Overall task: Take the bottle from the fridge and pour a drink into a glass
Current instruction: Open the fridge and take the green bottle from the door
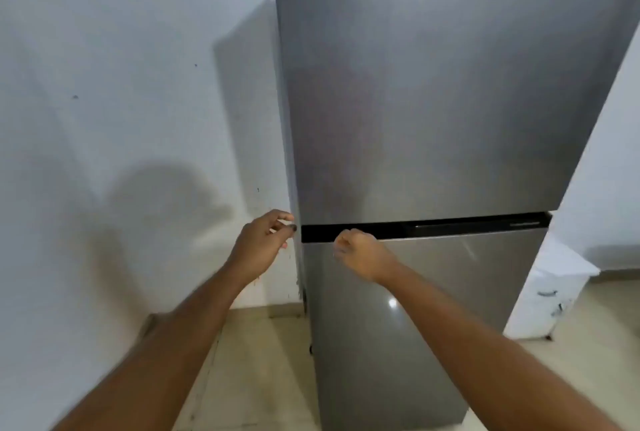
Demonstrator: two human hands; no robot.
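A tall grey fridge (433, 101) stands in front of me with both doors closed. A black gap (433, 226) runs between the upper door and the lower door (415, 292). My left hand (263, 236) hovers at the fridge's left edge, level with the gap, fingers loosely curled and apart, holding nothing. My right hand (360, 254) is in front of the lower door just under the gap, fingers curled in, holding nothing. No bottle or glass is in sight.
A white wall (121, 101) is on the left, close beside the fridge. A white cabinet (547, 292) stands to the right of the fridge. The floor (259, 361) is pale tile.
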